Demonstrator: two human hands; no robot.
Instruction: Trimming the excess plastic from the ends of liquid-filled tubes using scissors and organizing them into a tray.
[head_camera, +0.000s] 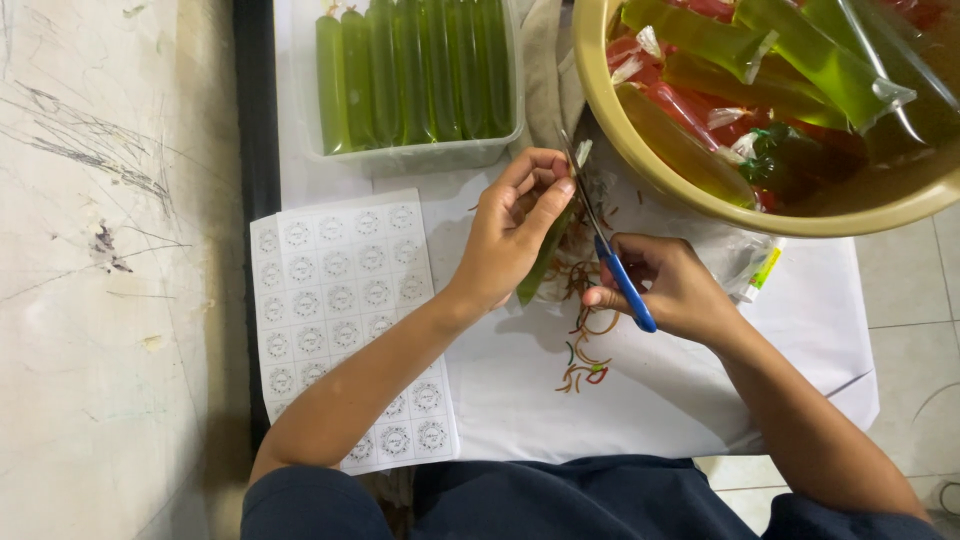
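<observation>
Left hand (515, 225) pinches green ice pop tube (540, 262) at its top end, long axis slanting down-left; right hand (670, 285) grips blue scissors (610, 255), blades just right of the pinch.

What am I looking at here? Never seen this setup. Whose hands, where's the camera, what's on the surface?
There is no machine: one camera on a person's head looks down at their own bare hands. The left hand pinches the top of a green ice pop, a long thin bag of green liquid. The right hand holds blue-handled scissors with the blades at that top end. On the white sheet lie a sticker sheet, a clear tub of green ice pops in a row, a yellow bowl of red and green ones, and coloured trimmings.
</observation>
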